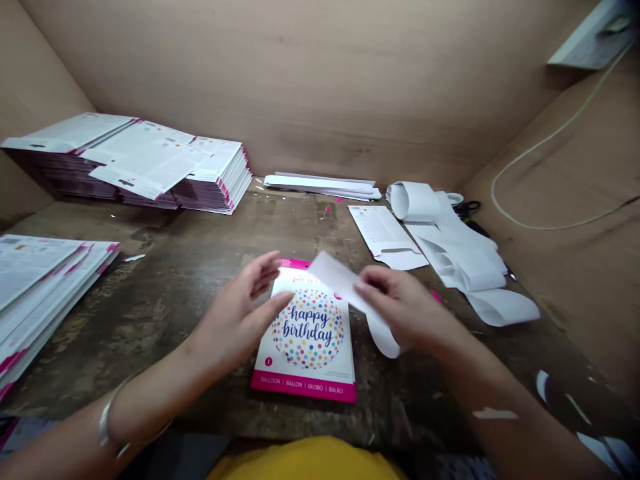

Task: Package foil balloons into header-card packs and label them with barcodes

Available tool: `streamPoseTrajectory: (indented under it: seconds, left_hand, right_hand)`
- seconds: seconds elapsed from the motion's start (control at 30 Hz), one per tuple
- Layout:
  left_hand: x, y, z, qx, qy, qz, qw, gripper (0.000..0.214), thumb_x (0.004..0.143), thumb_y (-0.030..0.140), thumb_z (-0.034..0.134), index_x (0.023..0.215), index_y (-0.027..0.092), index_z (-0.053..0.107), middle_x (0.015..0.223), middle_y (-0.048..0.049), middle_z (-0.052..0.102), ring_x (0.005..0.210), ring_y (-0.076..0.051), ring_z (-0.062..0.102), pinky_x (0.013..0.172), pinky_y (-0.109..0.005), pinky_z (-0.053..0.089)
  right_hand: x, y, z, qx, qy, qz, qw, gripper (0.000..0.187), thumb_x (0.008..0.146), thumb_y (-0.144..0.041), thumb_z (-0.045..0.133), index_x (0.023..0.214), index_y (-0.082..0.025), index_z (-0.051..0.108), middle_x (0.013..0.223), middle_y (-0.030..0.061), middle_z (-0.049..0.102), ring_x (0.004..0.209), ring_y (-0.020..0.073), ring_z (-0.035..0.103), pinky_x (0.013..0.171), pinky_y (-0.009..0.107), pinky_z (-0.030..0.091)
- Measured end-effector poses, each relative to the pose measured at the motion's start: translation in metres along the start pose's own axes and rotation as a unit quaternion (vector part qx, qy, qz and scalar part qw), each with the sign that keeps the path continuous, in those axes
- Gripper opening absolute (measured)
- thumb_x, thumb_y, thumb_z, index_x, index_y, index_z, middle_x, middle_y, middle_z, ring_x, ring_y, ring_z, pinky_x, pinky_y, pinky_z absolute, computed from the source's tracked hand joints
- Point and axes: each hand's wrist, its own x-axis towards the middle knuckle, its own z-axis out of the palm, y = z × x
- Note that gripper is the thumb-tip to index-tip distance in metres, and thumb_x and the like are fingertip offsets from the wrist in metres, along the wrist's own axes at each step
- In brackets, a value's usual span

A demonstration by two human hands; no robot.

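Slanting up-left, white strip (340,280), pinched by right hand (410,310)

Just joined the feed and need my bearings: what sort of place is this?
Probably a hand-packing station walled in cardboard. Stacks of printed cards sit on the worn table, a birthday balloon card lies by the left hand, and the right hand holds a white paper strip.
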Motion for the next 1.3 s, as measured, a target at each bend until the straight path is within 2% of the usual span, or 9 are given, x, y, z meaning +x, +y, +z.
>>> streamPoseTrajectory:
  seconds: [0.1, 0.23, 0.53, 0.67, 0.8, 0.97, 1.07, 1.2, 1.3]
  left_hand:
    - [-0.042, -0.018, -0.005, 0.215, 0.014, 0.067, 0.974, 0.061, 0.089, 0.035, 0.050, 0.144, 0.025, 0.027, 0.150, -0.0096, 0.032, 0.135, -0.027, 0.034, 0.107, -0.048, 0.036]
    - [-0.081, -0.038, 0.007, 0.357, -0.029, 0.124, 0.925, 0.057, 0.092, 0.031, 0.042, 0.145, 0.022, 0.024, 0.152, -0.0136, 0.024, 0.129, -0.027, 0.042, 0.095, -0.037, 0.049]
    - [-0.087, -0.049, 0.027, 0.443, -0.047, 0.181, 0.877, 0.060, 0.091, 0.032, 0.044, 0.144, 0.013, 0.026, 0.149, -0.0228, 0.026, 0.124, -0.032, 0.048, 0.089, -0.041, 0.053]
    - [-0.076, -0.037, 0.014, 0.405, -0.012, 0.172, 0.898, 0.060, 0.091, 0.032, 0.045, 0.146, 0.019, 0.024, 0.151, -0.0159, 0.026, 0.134, -0.032, 0.035, 0.097, -0.049, 0.046]
    - [-0.048, -0.013, -0.012, 0.225, 0.085, 0.050, 0.969, 0.048, 0.088, 0.038, 0.051, 0.134, 0.027, 0.044, 0.141, -0.0081, 0.046, 0.126, -0.028, 0.045, 0.103, -0.048, 0.041]
    - [-0.024, 0.011, -0.007, -0.143, -0.058, -0.165, 0.974, 0.041, 0.077, 0.040, 0.067, 0.111, 0.019, 0.060, 0.104, -0.0069, 0.067, 0.082, -0.018, 0.065, 0.068, -0.027, 0.054]
    - [-0.022, 0.012, 0.011, -0.181, -0.115, -0.205, 0.955, 0.026, 0.075, 0.036, 0.068, 0.088, 0.014, 0.064, 0.073, -0.0015, 0.065, 0.058, -0.010, 0.057, 0.051, -0.019, 0.045]
    - [-0.021, 0.000, 0.014, -0.111, -0.056, -0.190, 0.974, 0.020, 0.082, 0.034, 0.060, 0.088, 0.015, 0.061, 0.066, 0.0007, 0.061, 0.054, -0.011, 0.054, 0.049, -0.021, 0.044]
    - [-0.028, -0.012, 0.002, 0.066, 0.037, -0.001, 0.997, 0.015, 0.086, 0.027, 0.057, 0.096, 0.018, 0.062, 0.088, -0.0039, 0.066, 0.079, -0.016, 0.061, 0.070, -0.028, 0.050]
  right_hand:
    - [-0.023, 0.020, -0.011, 0.038, -0.016, 0.083, 0.996, 0.029, 0.087, -0.044, 0.048, 0.075, -0.019, 0.057, 0.077, 0.0032, 0.064, 0.071, 0.0189, 0.058, 0.061, 0.028, 0.044]
    - [-0.058, 0.017, 0.011, -0.004, -0.058, 0.057, 0.997, 0.030, 0.093, -0.040, 0.041, 0.103, -0.020, 0.061, 0.124, 0.0112, 0.058, 0.113, 0.0259, 0.052, 0.097, 0.039, 0.039]
    - [-0.066, -0.001, 0.059, -0.093, -0.023, 0.021, 0.995, 0.021, 0.093, -0.024, 0.039, 0.093, -0.019, 0.059, 0.099, 0.0087, 0.063, 0.092, 0.0228, 0.057, 0.082, 0.035, 0.046]
    - [-0.064, 0.017, 0.028, -0.050, 0.021, 0.034, 0.998, 0.024, 0.093, -0.032, 0.040, 0.099, -0.020, 0.061, 0.105, 0.0072, 0.064, 0.095, 0.0222, 0.058, 0.082, 0.033, 0.045]
    - [-0.039, 0.030, -0.021, -0.005, 0.088, 0.040, 0.995, 0.025, 0.090, -0.042, 0.047, 0.083, -0.021, 0.059, 0.071, -0.0007, 0.058, 0.065, 0.0162, 0.053, 0.058, 0.025, 0.041]
    - [-0.003, -0.001, -0.014, -0.015, -0.127, -0.080, 0.989, 0.030, 0.092, -0.037, 0.044, 0.071, -0.019, 0.054, 0.064, -0.0031, 0.048, 0.058, 0.0116, 0.042, 0.053, 0.022, 0.033]
    - [0.001, -0.017, 0.007, -0.024, -0.192, -0.116, 0.974, 0.027, 0.092, -0.033, 0.044, 0.072, -0.018, 0.054, 0.066, -0.0030, 0.050, 0.059, 0.0107, 0.042, 0.053, 0.022, 0.032]
    - [0.001, -0.007, 0.009, -0.029, -0.167, -0.068, 0.983, 0.023, 0.090, -0.034, 0.048, 0.076, -0.018, 0.056, 0.069, -0.0023, 0.054, 0.062, 0.0117, 0.046, 0.055, 0.022, 0.034]
    - [0.006, 0.005, 0.002, -0.026, -0.121, -0.029, 0.992, 0.029, 0.090, -0.039, 0.047, 0.072, -0.018, 0.056, 0.064, -0.0027, 0.050, 0.059, 0.0116, 0.045, 0.054, 0.022, 0.034]
